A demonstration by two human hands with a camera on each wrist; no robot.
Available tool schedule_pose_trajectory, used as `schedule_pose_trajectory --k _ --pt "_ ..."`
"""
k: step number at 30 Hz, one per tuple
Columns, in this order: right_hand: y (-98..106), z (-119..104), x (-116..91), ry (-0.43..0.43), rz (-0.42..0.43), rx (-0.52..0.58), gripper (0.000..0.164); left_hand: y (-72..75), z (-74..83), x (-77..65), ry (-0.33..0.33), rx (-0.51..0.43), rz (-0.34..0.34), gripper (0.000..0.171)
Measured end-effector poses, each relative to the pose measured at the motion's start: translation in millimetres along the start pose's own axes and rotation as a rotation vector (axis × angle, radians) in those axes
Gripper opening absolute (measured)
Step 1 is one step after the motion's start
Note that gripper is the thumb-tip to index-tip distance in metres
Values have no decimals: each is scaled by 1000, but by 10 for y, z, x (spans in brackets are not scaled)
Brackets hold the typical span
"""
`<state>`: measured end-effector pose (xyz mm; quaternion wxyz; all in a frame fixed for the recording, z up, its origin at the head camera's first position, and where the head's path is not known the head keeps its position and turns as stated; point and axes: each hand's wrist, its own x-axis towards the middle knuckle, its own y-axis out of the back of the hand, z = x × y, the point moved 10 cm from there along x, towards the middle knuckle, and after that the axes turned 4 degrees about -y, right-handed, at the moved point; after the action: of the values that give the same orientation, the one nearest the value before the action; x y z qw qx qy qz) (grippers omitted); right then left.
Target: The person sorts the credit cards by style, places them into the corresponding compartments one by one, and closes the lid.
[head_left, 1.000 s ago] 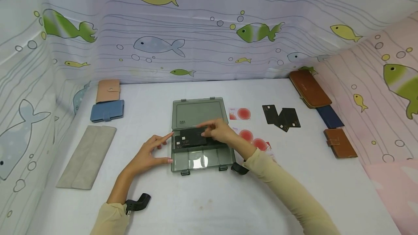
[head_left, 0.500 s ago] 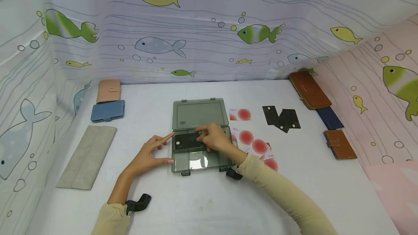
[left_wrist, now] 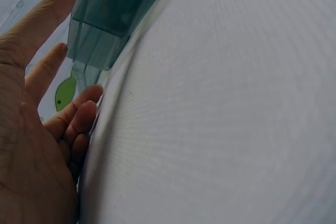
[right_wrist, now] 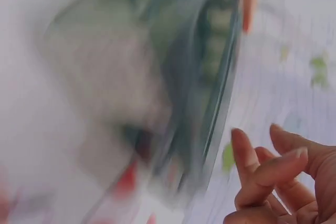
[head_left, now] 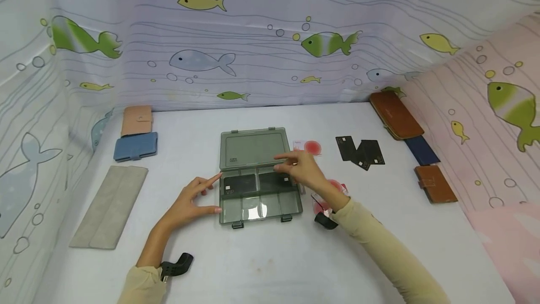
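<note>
A translucent grey-green plastic box (head_left: 231,209) lies with its lid (head_left: 255,148) folded back in the head view. Two black cards, the left card (head_left: 242,184) marked VIP and the right card (head_left: 270,182), lie side by side in its back compartments; the front ones hold nothing. My left hand (head_left: 190,204) has its thumb and index fingertip against the box's left side. Over the box's back right corner hovers my right hand (head_left: 305,170), holding nothing. In the right wrist view its fingers (right_wrist: 247,169) are loosely bent, beside the blurred box.
Several black cards (head_left: 347,148) lie fanned at the right. Red-and-white cards (head_left: 312,148) lie right of the box, partly under the right arm. Brown wallets (head_left: 396,115) and a navy one (head_left: 422,149) line the right edge; blue (head_left: 136,146), tan (head_left: 137,120) and grey (head_left: 109,206) ones the left.
One black card, earlier overlapping the left one under my right fingers, now lies in the right back compartment. My right hand has let go and moved up and right. The left hand stays put.
</note>
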<state>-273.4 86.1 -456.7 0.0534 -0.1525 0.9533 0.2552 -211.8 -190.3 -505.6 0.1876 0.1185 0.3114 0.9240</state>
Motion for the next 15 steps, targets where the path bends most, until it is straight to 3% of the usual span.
schedule_pose_trajectory --k 4,8,12,15 --pt "565 299 -19 -39 159 -56 37 -8 0 -6 9 -9 -10 89" --pt "1075 795 -97 -165 267 -34 42 1 0 -11 10 -11 -7 89" --pt "1479 1224 -260 -259 346 -27 46 0 -17 -7 10 -14 -8 89" --pt "1739 1443 -402 -295 412 -89 51 -11 -14 4 9 -16 -15 89"
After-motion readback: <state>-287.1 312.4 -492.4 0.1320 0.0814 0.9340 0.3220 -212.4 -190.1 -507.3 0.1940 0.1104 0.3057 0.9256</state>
